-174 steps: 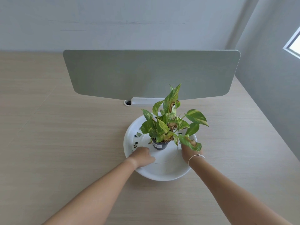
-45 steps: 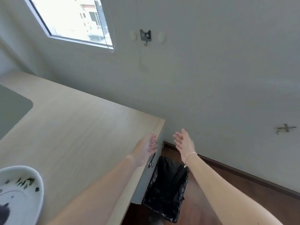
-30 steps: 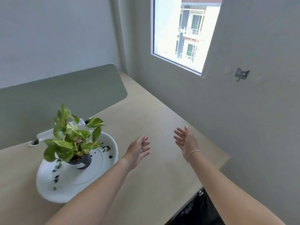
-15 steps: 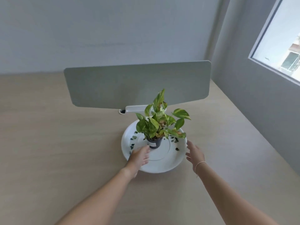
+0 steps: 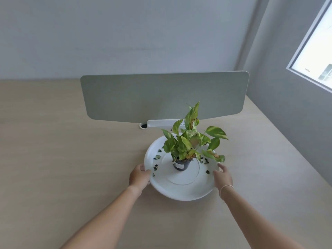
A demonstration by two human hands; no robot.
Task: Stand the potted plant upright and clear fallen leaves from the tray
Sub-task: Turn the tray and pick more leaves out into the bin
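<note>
A potted plant (image 5: pixel 190 144) with green and yellow leaves stands upright in a small dark pot (image 5: pixel 180 164) near the middle of a round white tray (image 5: pixel 181 192). Several small dark leaf bits (image 5: pixel 156 167) lie scattered on the tray's left and right sides. My left hand (image 5: pixel 139 177) grips the tray's left rim, thumb over the edge. My right hand (image 5: pixel 222 177) holds the right rim, with a thin band on its wrist.
The tray rests on a light wooden desk (image 5: pixel 62 168). Behind it stands a grey divider panel (image 5: pixel 164 96) on a white bracket (image 5: pixel 161 123), with a cable hole (image 5: pixel 143 125) beside it. A window (image 5: pixel 316 56) is at the right.
My view swung back from the bin beside the desk to the tray. Both hands, open in the air a second ago, now hold the tray's rim on either side.
</note>
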